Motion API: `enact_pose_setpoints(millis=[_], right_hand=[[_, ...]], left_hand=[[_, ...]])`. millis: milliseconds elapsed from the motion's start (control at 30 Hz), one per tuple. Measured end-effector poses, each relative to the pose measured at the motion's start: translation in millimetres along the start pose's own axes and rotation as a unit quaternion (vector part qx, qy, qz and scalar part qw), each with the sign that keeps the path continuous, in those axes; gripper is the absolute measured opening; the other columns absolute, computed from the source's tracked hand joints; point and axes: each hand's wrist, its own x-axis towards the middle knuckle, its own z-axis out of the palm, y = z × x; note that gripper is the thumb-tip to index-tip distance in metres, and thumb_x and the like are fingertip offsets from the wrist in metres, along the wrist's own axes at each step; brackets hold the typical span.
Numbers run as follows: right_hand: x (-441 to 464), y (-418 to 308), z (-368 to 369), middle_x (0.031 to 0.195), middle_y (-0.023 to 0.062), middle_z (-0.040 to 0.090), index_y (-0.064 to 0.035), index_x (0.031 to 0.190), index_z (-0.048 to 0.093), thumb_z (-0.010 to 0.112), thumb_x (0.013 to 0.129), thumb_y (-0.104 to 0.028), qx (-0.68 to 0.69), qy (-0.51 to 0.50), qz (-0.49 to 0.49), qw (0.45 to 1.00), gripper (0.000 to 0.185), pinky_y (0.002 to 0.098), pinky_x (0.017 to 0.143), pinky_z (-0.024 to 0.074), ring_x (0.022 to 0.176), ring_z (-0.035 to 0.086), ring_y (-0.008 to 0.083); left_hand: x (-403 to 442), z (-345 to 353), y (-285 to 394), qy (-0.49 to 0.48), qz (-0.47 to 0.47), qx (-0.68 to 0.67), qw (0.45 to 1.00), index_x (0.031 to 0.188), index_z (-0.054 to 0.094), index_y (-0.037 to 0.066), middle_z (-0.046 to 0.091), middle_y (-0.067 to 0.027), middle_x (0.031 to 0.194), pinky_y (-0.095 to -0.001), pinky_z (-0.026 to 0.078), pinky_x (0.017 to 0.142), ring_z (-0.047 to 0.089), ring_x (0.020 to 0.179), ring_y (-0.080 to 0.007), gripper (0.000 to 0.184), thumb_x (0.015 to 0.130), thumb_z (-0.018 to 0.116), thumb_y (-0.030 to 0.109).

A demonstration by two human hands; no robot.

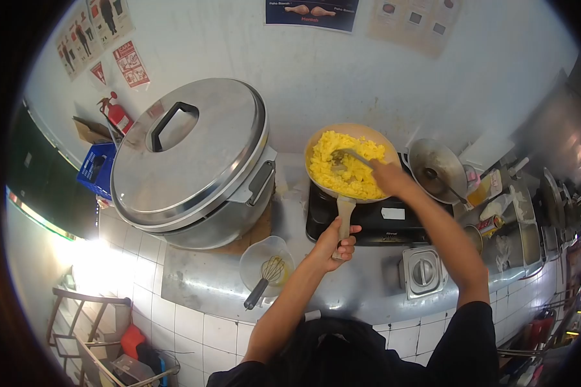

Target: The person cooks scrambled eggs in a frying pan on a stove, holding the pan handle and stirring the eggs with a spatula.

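Observation:
My left hand is wrapped round the beige handle of a frying pan, which sits on a black gas stove. Yellow scrambled eggs in soft lumps fill most of the pan. Over the pan's right side, my right hand is closed on the handle of a grey spatula. The spatula slants down to the left, its end in the eggs, so its exact shape is partly hidden.
Left of the stove stands a big lidded metal rice cooker. A plastic bowl holds a whisk. To the right are a wok with a ladle, a lidded metal container, and several bottles and packets.

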Motion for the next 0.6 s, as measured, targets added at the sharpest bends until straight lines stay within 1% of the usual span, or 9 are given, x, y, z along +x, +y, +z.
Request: enact_pose_setpoints(millis=[33, 67, 167, 233, 300, 367, 433, 467, 600], right_hand=[[12.4, 24.4, -3.1, 0.105, 0.0236, 0.062, -0.0057, 0.126, 0.049, 0.052, 0.089, -0.019, 0.010, 0.012, -0.035, 0.999, 0.040, 0.0440, 0.071, 0.0523, 0.084, 0.065, 0.0354], [15.5, 38.7, -26.5, 0.108, 0.0228, 0.061, -0.0044, 0.124, 0.052, 0.051, 0.090, -0.022, 0.074, -0.026, 0.005, 0.997, 0.038, 0.0436, 0.074, 0.0517, 0.087, 0.065, 0.0338], [-11.3, 40.7, -107.7, 0.098, 0.0186, 0.065, -0.0008, 0.116, 0.055, 0.048, 0.090, -0.025, 0.126, -0.033, 0.079, 0.988, 0.037, 0.0418, 0.079, 0.0511, 0.092, 0.063, 0.0342], [-2.9, 37.6, -116.0, 0.104, 0.0207, 0.063, -0.0022, 0.117, 0.056, 0.047, 0.091, -0.024, 0.067, -0.083, 0.094, 0.990, 0.035, 0.0400, 0.069, 0.0523, 0.084, 0.065, 0.0323], [12.8, 60.1, -77.9, 0.103, 0.0218, 0.063, -0.0031, 0.117, 0.055, 0.047, 0.092, -0.023, 0.060, -0.095, 0.071, 0.991, 0.033, 0.0404, 0.061, 0.0525, 0.074, 0.066, 0.0310], [25.5, 52.9, -25.3, 0.094, 0.0225, 0.064, -0.0040, 0.117, 0.052, 0.046, 0.093, -0.022, 0.076, -0.072, 0.058, 0.993, 0.031, 0.0449, 0.061, 0.0516, 0.070, 0.065, 0.0334], [21.6, 32.2, 50.8, 0.087, 0.0251, 0.062, -0.0068, 0.121, 0.043, 0.045, 0.094, -0.023, 0.014, 0.012, 0.020, 1.000, 0.032, 0.0524, 0.068, 0.0493, 0.075, 0.063, 0.0412], [-10.2, -5.9, 30.4, 0.083, 0.0239, 0.062, -0.0091, 0.123, 0.041, 0.046, 0.094, -0.024, 0.024, 0.022, 0.055, 0.998, 0.033, 0.0519, 0.066, 0.0493, 0.075, 0.062, 0.0430], [-75.3, -28.3, -38.9, 0.079, 0.0201, 0.064, -0.0131, 0.125, 0.041, 0.048, 0.093, -0.023, -0.050, -0.029, 0.017, 0.998, 0.034, 0.0499, 0.063, 0.0502, 0.073, 0.063, 0.0403]], left_hand=[[-0.2, -0.3, 0.6, 0.001, 0.002, 0.000, 1.000, 0.105, 0.049, 0.007, 0.030, 0.0053, 0.055, -0.0229, 0.024, 0.040, 0.026, 0.042, -0.0065, 0.051, 0.098, 0.025, 0.052], [-0.9, 0.6, 1.5, 0.003, 0.001, -0.002, 1.000, 0.105, 0.049, 0.007, 0.031, 0.0053, 0.055, -0.0229, 0.025, 0.040, 0.026, 0.042, -0.0065, 0.051, 0.098, 0.025, 0.052], [-5.8, 3.9, 3.3, 0.009, -0.002, -0.006, 1.000, 0.104, 0.049, 0.007, 0.031, 0.0054, 0.055, -0.0228, 0.025, 0.040, 0.026, 0.042, -0.0065, 0.051, 0.098, 0.025, 0.052], [-5.8, 6.1, 4.1, 0.012, -0.006, 0.000, 1.000, 0.104, 0.050, 0.007, 0.031, 0.0053, 0.055, -0.0227, 0.025, 0.040, 0.027, 0.042, -0.0065, 0.051, 0.098, 0.025, 0.052], [-1.3, 0.4, 2.1, 0.000, -0.005, 0.001, 1.000, 0.104, 0.050, 0.007, 0.031, 0.0052, 0.055, -0.0227, 0.025, 0.040, 0.027, 0.042, -0.0064, 0.051, 0.098, 0.025, 0.052], [-1.1, -1.3, 1.5, -0.005, -0.005, -0.001, 1.000, 0.104, 0.050, 0.007, 0.031, 0.0052, 0.055, -0.0228, 0.025, 0.040, 0.027, 0.042, -0.0064, 0.051, 0.098, 0.025, 0.051], [-1.7, 0.8, 3.8, -0.007, -0.004, -0.010, 1.000, 0.104, 0.050, 0.007, 0.031, 0.0053, 0.054, -0.0229, 0.025, 0.040, 0.027, 0.042, -0.0064, 0.051, 0.098, 0.025, 0.051], [-1.6, 0.6, 4.5, -0.006, -0.004, -0.006, 1.000, 0.104, 0.050, 0.007, 0.031, 0.0053, 0.054, -0.0230, 0.025, 0.040, 0.027, 0.042, -0.0064, 0.051, 0.098, 0.025, 0.051], [-3.3, 0.5, 4.6, 0.001, -0.005, -0.005, 1.000, 0.105, 0.050, 0.007, 0.030, 0.0053, 0.054, -0.0231, 0.025, 0.040, 0.026, 0.042, -0.0064, 0.051, 0.098, 0.025, 0.051]])
